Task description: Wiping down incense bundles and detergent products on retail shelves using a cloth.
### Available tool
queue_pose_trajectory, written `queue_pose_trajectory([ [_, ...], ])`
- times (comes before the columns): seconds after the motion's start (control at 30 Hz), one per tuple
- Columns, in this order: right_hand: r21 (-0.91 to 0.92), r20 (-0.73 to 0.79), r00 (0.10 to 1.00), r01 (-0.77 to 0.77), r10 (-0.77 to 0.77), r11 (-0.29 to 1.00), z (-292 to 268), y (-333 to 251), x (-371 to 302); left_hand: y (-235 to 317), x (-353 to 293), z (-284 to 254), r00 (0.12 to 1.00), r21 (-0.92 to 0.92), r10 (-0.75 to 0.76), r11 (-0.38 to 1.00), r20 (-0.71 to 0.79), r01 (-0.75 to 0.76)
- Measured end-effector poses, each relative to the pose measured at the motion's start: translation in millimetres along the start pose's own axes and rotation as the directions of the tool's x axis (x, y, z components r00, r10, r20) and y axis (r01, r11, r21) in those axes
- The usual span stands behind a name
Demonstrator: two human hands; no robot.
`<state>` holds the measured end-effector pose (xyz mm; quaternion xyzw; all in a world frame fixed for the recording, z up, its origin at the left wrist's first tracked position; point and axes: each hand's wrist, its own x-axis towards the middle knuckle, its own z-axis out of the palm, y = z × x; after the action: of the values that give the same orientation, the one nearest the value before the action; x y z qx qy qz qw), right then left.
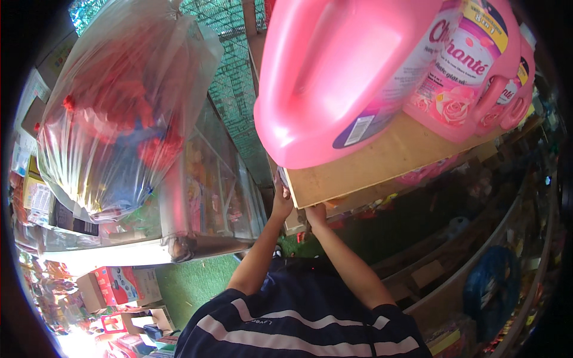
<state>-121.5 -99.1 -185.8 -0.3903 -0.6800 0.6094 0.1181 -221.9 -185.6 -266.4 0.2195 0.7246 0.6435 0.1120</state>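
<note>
My left hand (284, 198) is raised at the near left corner of a wooden shelf board (352, 171), beside the board's end. Something small and greyish shows by its fingers, too unclear to name. My right hand (316, 213) reaches just below the board's front edge, close to the left one. Both hands' fingers are mostly hidden, so their grip cannot be made out. On the board, right above my hands, stands a large pink plastic jug (334, 71) with a moulded grip. Other pink jugs (456, 77) with rose labels stand in a row to its right.
A large clear plastic bag (119, 119) of red and blue things sits at the left on a glass display case (224, 179). Cartons (122, 286) stand at the lower left on green floor covering (191, 283). At the right are a dim lower shelf and a round blue object (492, 292).
</note>
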Motion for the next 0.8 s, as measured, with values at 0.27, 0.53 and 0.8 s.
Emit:
queue_pose_trajectory([
  [0.27,0.226,0.138,0.990,-0.065,0.034,0.972,39,23,40,100,16,-8,0.997,-0.045,-0.005,0.999,-0.083,0.002],
  [0.53,0.035,0.015,0.983,0.183,-0.184,0.982,67,31,85,88,55,18,0.968,-0.617,-0.245,0.756,0.046,0.220],
  [0.8,0.021,0.022,0.995,0.095,-0.095,0.995,-38,67,57,-21,20,79,0.900,-0.356,-0.312,0.839,0.304,0.411],
])
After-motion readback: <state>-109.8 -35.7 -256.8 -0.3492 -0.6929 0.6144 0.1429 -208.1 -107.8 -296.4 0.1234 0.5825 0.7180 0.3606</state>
